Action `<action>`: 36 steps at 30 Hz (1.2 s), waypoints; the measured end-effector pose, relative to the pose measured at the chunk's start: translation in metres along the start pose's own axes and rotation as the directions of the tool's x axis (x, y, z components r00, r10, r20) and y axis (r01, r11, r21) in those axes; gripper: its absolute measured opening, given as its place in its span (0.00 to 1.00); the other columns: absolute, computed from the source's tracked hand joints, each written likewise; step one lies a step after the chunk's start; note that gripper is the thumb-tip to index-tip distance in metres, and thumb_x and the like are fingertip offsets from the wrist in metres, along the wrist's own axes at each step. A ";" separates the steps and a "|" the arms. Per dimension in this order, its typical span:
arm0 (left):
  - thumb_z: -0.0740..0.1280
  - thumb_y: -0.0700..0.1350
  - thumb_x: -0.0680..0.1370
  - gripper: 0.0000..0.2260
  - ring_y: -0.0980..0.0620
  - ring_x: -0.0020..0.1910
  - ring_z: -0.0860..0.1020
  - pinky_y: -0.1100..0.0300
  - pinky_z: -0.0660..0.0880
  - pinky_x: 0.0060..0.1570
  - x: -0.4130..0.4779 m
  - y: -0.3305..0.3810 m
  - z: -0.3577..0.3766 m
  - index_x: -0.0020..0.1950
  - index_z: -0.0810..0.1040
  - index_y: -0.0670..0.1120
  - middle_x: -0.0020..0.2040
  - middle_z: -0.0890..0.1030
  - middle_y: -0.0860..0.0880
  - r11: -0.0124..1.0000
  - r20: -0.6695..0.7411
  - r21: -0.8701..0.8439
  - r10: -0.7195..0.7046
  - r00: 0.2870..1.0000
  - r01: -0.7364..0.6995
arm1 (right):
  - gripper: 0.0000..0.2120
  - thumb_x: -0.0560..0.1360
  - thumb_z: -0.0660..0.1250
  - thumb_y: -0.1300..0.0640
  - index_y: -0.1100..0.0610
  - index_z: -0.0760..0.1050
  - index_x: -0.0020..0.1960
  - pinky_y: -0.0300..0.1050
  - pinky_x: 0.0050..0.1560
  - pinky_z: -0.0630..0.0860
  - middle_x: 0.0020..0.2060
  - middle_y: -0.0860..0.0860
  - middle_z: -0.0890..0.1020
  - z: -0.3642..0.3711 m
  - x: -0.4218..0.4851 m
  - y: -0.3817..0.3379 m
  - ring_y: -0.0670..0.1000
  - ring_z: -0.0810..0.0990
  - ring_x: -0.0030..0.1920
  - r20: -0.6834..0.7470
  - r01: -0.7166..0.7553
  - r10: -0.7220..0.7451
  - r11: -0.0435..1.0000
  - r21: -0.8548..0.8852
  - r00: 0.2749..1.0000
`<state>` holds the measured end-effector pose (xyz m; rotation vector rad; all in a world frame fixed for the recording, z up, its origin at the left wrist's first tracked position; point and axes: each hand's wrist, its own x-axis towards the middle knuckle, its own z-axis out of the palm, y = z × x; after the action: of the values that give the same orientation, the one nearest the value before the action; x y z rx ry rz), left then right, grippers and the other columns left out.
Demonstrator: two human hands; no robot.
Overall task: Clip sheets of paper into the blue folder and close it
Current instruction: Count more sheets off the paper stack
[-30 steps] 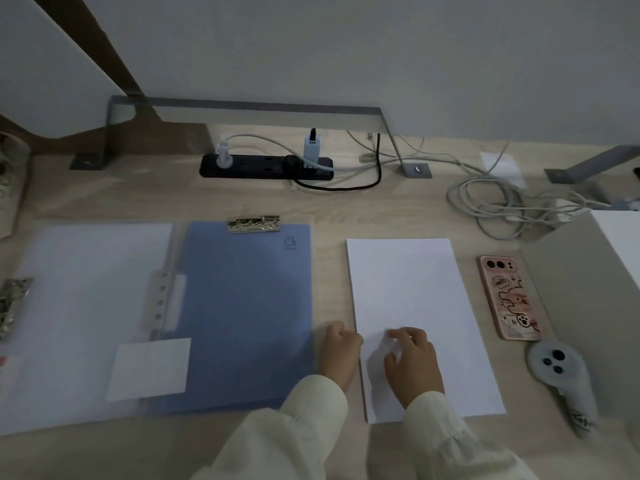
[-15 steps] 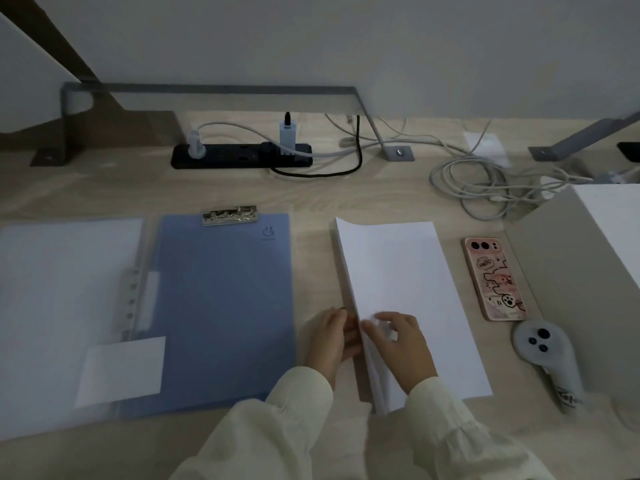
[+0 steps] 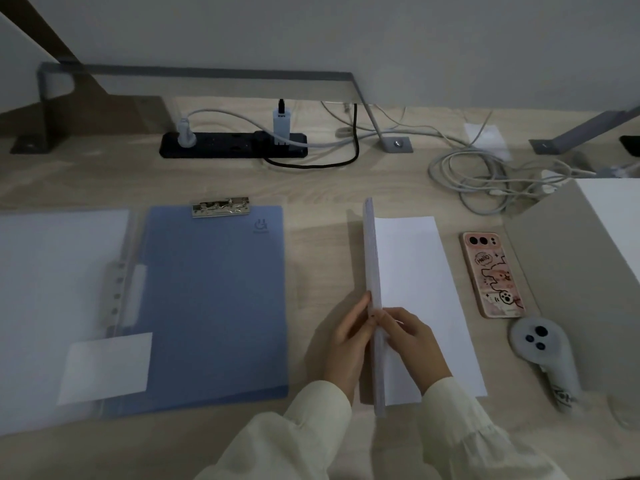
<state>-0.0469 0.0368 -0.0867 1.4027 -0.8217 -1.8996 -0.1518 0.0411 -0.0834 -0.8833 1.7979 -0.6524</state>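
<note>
The blue folder (image 3: pixel 211 303) lies open on the desk, its translucent cover (image 3: pixel 52 289) spread to the left and a metal clip (image 3: pixel 221 206) at its top edge. To its right, a bundle of white paper sheets (image 3: pixel 373 271) stands raised on its long edge above one sheet (image 3: pixel 422 299) left flat on the desk. My left hand (image 3: pixel 349 341) presses the bundle's left face and my right hand (image 3: pixel 412 344) pinches it from the right, so both hold it near its lower end.
A pink phone (image 3: pixel 493 273) and a grey controller (image 3: pixel 543 351) lie right of the paper, beside a grey box (image 3: pixel 575 271). A black power strip (image 3: pixel 232 144) and tangled cables (image 3: pixel 485 178) sit at the back. A white label (image 3: pixel 104 367) rests on the cover.
The sheets lay flat a second ago. Both hands have lifted the stack's left edge until it stands nearly upright, leaving one sheet on the desk.
</note>
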 end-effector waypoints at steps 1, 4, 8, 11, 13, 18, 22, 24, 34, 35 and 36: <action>0.63 0.49 0.78 0.14 0.55 0.59 0.77 0.57 0.74 0.60 0.002 -0.002 0.000 0.62 0.74 0.61 0.57 0.79 0.58 1.000 -0.021 0.005 -0.011 1.000 0.011 | 0.10 0.75 0.62 0.47 0.50 0.77 0.50 0.50 0.63 0.72 0.53 0.50 0.79 0.000 0.001 0.001 0.50 0.76 0.55 0.003 0.000 0.000 1.000 0.003 1.000; 0.63 0.48 0.78 0.13 0.56 0.56 0.78 0.56 0.76 0.59 0.002 -0.002 -0.002 0.57 0.73 0.66 0.56 0.80 0.58 1.000 -0.067 0.022 -0.014 0.998 0.016 | 0.09 0.75 0.61 0.48 0.49 0.77 0.50 0.52 0.65 0.72 0.54 0.50 0.79 0.000 0.003 0.003 0.50 0.76 0.56 0.000 -0.002 0.002 1.000 0.010 1.000; 0.64 0.48 0.77 0.13 0.55 0.56 0.78 0.56 0.76 0.59 0.001 0.000 -0.003 0.52 0.73 0.69 0.56 0.79 0.58 1.000 -0.081 0.028 0.009 0.997 -0.007 | 0.12 0.76 0.61 0.48 0.52 0.77 0.54 0.53 0.65 0.72 0.55 0.51 0.78 0.001 0.005 0.004 0.51 0.76 0.56 -0.023 -0.008 0.008 1.000 -0.006 1.000; 0.63 0.46 0.78 0.13 0.56 0.55 0.78 0.59 0.77 0.56 0.001 0.001 -0.002 0.55 0.71 0.65 0.54 0.79 0.58 1.000 -0.076 0.006 0.004 0.997 -0.004 | 0.13 0.75 0.62 0.48 0.53 0.78 0.54 0.52 0.64 0.72 0.55 0.51 0.79 0.002 0.005 0.004 0.51 0.76 0.56 -0.032 -0.005 0.004 1.000 -0.020 0.999; 0.63 0.47 0.78 0.13 0.54 0.57 0.77 0.55 0.76 0.59 -0.001 0.003 -0.002 0.56 0.71 0.65 0.57 0.79 0.56 1.000 -0.087 0.021 0.010 0.996 -0.008 | 0.13 0.75 0.62 0.48 0.52 0.78 0.53 0.51 0.63 0.73 0.54 0.51 0.79 0.002 0.005 0.004 0.50 0.76 0.55 -0.041 0.000 -0.001 1.000 -0.019 0.999; 0.63 0.48 0.78 0.13 0.55 0.58 0.77 0.56 0.76 0.60 -0.003 0.004 -0.001 0.58 0.71 0.66 0.58 0.79 0.56 0.999 -0.095 0.035 0.005 0.995 -0.002 | 0.10 0.74 0.64 0.47 0.49 0.78 0.50 0.49 0.62 0.73 0.54 0.49 0.79 0.002 0.003 0.003 0.49 0.77 0.55 -0.037 0.012 -0.011 1.000 0.017 0.999; 0.62 0.47 0.78 0.13 0.53 0.60 0.77 0.54 0.75 0.62 -0.002 0.004 0.000 0.59 0.71 0.64 0.61 0.78 0.54 1.000 -0.080 0.017 -0.009 0.997 0.011 | 0.06 0.74 0.63 0.47 0.46 0.76 0.48 0.46 0.61 0.72 0.53 0.48 0.78 0.002 0.003 0.003 0.48 0.76 0.53 -0.046 0.007 -0.006 1.000 0.008 0.999; 0.61 0.46 0.78 0.14 0.52 0.59 0.77 0.54 0.75 0.61 -0.002 0.004 0.000 0.60 0.70 0.62 0.62 0.77 0.52 1.000 -0.070 0.003 -0.018 0.997 0.019 | 0.06 0.75 0.62 0.48 0.47 0.75 0.48 0.43 0.58 0.71 0.53 0.49 0.78 0.002 0.005 0.004 0.48 0.76 0.52 -0.053 0.004 -0.004 1.000 -0.003 0.999; 0.60 0.47 0.79 0.15 0.54 0.61 0.75 0.59 0.73 0.61 0.010 -0.008 -0.009 0.66 0.71 0.55 0.61 0.77 0.56 0.921 -0.241 0.388 0.124 0.963 -0.021 | 0.13 0.77 0.61 0.54 0.58 0.77 0.56 0.38 0.55 0.68 0.50 0.48 0.78 0.011 0.002 0.003 0.47 0.74 0.50 -0.195 0.021 -0.042 0.994 -0.108 0.980; 0.58 0.44 0.79 0.15 0.53 0.62 0.75 0.61 0.72 0.61 0.011 -0.008 -0.010 0.66 0.71 0.53 0.63 0.76 0.56 0.914 -0.269 0.405 0.146 0.952 -0.026 | 0.13 0.77 0.61 0.54 0.58 0.77 0.56 0.38 0.56 0.67 0.50 0.47 0.77 0.012 0.002 0.002 0.47 0.74 0.50 -0.200 0.024 -0.047 0.993 -0.117 0.979; 0.57 0.41 0.80 0.17 0.54 0.65 0.73 0.63 0.70 0.61 0.010 -0.007 -0.011 0.67 0.69 0.53 0.65 0.74 0.56 0.908 -0.295 0.418 0.174 0.940 -0.037 | 0.13 0.77 0.61 0.54 0.59 0.77 0.56 0.38 0.56 0.67 0.50 0.47 0.77 0.013 0.001 0.002 0.47 0.74 0.50 -0.202 0.024 -0.049 0.992 -0.125 0.978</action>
<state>-0.0401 0.0318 -0.1007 1.8196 -1.1434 -1.4030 -0.1406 0.0407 -0.0902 -0.9618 2.0273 -0.6830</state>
